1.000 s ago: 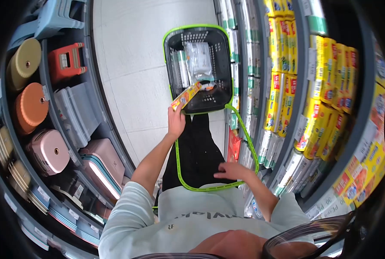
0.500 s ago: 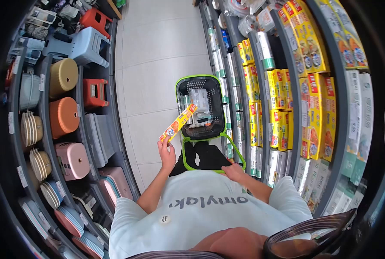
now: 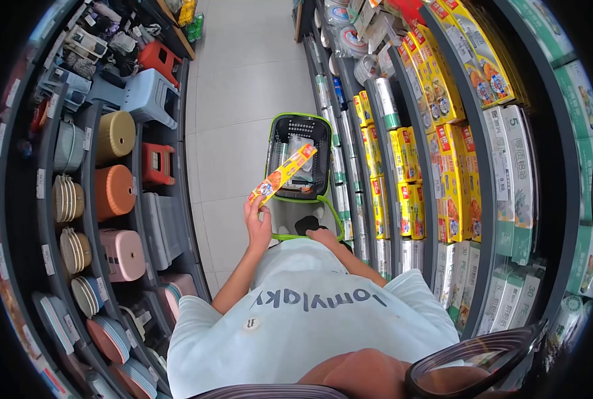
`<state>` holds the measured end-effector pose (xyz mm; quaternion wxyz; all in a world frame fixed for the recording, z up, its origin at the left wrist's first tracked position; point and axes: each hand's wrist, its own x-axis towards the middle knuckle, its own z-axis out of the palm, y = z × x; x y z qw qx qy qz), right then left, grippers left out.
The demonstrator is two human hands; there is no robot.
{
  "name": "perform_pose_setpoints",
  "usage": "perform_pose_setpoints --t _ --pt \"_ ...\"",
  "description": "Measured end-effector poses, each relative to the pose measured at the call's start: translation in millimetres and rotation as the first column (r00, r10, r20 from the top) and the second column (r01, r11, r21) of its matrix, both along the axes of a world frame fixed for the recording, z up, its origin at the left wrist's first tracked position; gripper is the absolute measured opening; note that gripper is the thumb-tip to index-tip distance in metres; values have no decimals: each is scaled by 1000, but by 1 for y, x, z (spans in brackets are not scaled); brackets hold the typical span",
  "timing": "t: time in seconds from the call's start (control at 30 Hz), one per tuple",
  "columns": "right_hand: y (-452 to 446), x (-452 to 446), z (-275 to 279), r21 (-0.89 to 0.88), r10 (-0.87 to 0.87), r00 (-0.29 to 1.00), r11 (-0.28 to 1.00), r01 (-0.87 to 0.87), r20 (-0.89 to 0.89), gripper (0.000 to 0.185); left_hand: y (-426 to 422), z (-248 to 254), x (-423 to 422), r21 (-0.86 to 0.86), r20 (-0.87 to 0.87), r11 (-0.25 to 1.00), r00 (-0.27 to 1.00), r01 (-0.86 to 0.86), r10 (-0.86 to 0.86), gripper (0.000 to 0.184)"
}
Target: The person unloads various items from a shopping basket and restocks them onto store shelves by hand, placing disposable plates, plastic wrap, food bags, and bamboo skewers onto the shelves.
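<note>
A long yellow box with red ends is held at its lower end by my left hand, its fingers closed on it. The box slants up to the right, over a black basket with a green rim on the floor. Inside the basket lie clear plastic packages, partly hidden by the box. My right hand is at the basket's green handle, near my body, with its fingers closed around the handle.
Left shelves hold an orange round stool, a pink stool, a blue stool and stacked bowls. Right shelves carry several yellow boxes and white-green boxes. A tiled aisle floor runs ahead between them.
My left hand has moved the yellow box out of the basket and holds it above. My right hand, earlier off the handle, has closed on it. The view has tilted up along the aisle.
</note>
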<state>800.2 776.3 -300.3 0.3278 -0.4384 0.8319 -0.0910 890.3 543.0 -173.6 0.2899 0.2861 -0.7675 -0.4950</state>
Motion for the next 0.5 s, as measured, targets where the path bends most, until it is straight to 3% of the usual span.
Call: perform_pose_setpoints --t 0.07,0.1,0.13,0.2,0.23,0.3,0.5 --pt "11 -20 -9 -20 -13 987 1000 17 162 44 0 13 -16 30 -40 999 999 30 -29 35" --pt "10 -31 -1 88 -73 977 995 57 200 38 1 21 -24 70 -79 995 995 66 -60 35" --pt "13 -39 0 78 -76 976 995 61 203 38 2 29 -33 60 -77 996 995 70 -65 35" --pt "26 -61 3 50 -132 953 991 123 272 33 7 46 -53 259 -226 958 972 125 -66 33" --pt "36 -68 -12 43 -131 955 991 124 267 33 9 54 -62 252 -231 959 971 127 -68 33" --pt "52 -73 -39 -191 -48 925 973 129 377 32 11 68 -78 307 -313 932 945 195 -95 33" --pt "55 -93 -32 -87 -62 962 992 87 265 33 17 122 -125 372 -416 888 904 271 -102 36"
